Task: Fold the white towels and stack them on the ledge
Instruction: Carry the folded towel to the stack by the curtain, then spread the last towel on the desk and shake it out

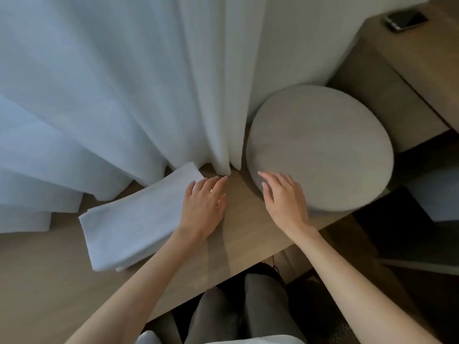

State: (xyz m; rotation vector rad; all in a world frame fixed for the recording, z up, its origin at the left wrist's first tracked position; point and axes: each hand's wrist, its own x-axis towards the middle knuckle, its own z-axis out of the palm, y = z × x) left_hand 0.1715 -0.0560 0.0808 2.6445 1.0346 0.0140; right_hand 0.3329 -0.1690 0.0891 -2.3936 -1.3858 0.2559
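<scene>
A folded white towel (134, 219) lies on the wooden ledge (243, 234), its long side running from near left to far right, with a second layer peeking out at its near corner. My left hand (203, 207) rests flat at the towel's right edge, fingers spread, partly on the towel and partly on the wood. My right hand (283, 197) hovers open, fingers apart, over the near-left rim of a round grey cushion (323, 147). Neither hand holds anything.
White sheer curtains (111, 90) hang along the back of the ledge and pool at the left. A wooden desk (422, 65) with a dark phone (404, 19) stands at the upper right. My knees (243, 309) are below the ledge's front edge.
</scene>
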